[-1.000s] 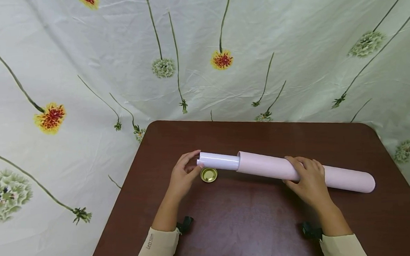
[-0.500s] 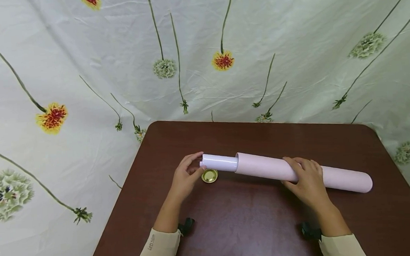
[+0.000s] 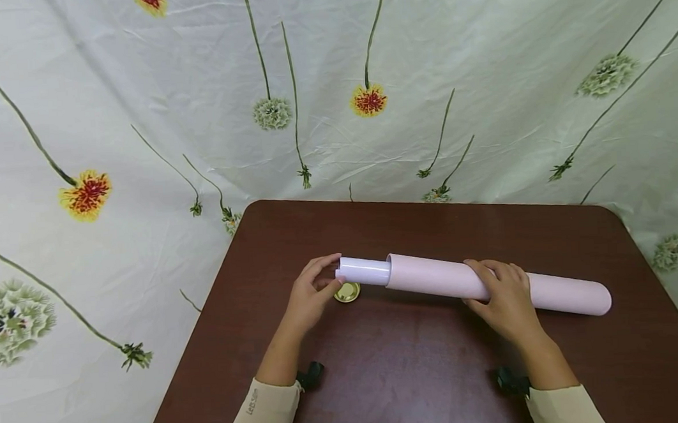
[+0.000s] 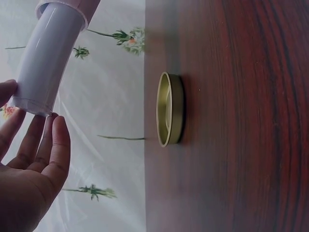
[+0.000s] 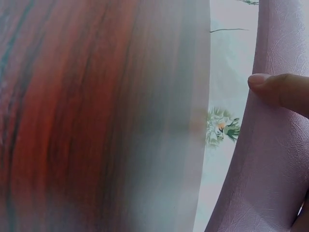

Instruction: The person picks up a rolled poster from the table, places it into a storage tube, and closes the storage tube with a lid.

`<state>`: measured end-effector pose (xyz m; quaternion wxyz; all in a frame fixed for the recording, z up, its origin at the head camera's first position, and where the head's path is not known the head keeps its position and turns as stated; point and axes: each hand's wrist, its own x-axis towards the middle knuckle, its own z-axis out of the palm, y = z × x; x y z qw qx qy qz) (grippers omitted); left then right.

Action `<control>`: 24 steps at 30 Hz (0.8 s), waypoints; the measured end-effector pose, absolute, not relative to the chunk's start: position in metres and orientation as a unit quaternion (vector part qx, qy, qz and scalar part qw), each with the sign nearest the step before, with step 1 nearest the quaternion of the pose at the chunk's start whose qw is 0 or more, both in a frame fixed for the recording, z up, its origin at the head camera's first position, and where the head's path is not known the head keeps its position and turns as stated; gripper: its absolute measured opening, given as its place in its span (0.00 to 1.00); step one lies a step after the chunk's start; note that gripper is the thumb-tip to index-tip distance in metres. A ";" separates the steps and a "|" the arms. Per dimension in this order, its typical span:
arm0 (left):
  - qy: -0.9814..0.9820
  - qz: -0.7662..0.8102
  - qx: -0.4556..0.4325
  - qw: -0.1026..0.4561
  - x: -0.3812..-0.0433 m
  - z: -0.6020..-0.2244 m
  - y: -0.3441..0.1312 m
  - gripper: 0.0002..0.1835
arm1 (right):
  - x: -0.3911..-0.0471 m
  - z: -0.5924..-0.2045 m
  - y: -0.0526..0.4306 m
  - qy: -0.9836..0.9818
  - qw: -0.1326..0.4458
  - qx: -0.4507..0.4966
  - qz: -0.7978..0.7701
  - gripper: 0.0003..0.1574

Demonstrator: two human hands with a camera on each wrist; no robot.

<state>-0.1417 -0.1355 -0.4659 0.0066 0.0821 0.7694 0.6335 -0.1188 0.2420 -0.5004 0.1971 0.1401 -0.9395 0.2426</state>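
A long pale pink tube [image 3: 434,276] with a leather-like texture is held above the table, slightly slanted. From its open left end sticks a glossy white rolled sheet [image 3: 365,271]. My left hand [image 3: 309,294] holds the roll's outer end by its rim, thumb below and fingers above; in the left wrist view the fingertips [image 4: 59,128] touch that end. Around the tube's middle my right hand [image 3: 507,298] grips from above, and one finger [image 5: 285,89] lies along its surface in the right wrist view. The rest of the roll is hidden inside.
A shallow round gold lid [image 4: 171,108] lies on the dark brown wooden table [image 3: 405,374], just under the roll's outer end. Behind the table hangs a pale flowered cloth [image 3: 324,142].
The white roll has slid further into the pink tube, so less of it shows. My left hand has moved right; the tube and right hand have shifted slightly left.
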 end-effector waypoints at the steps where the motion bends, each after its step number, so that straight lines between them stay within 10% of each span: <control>1: 0.771 0.632 0.083 0.005 -0.143 -0.470 -0.136 0.25 | -0.119 -0.500 0.242 -0.940 0.197 0.141 0.242 0.52; 24: 0.776 0.624 0.094 -0.002 -0.144 -0.481 -0.132 0.25 | -0.120 -0.500 0.235 -0.938 0.200 0.150 0.239 0.53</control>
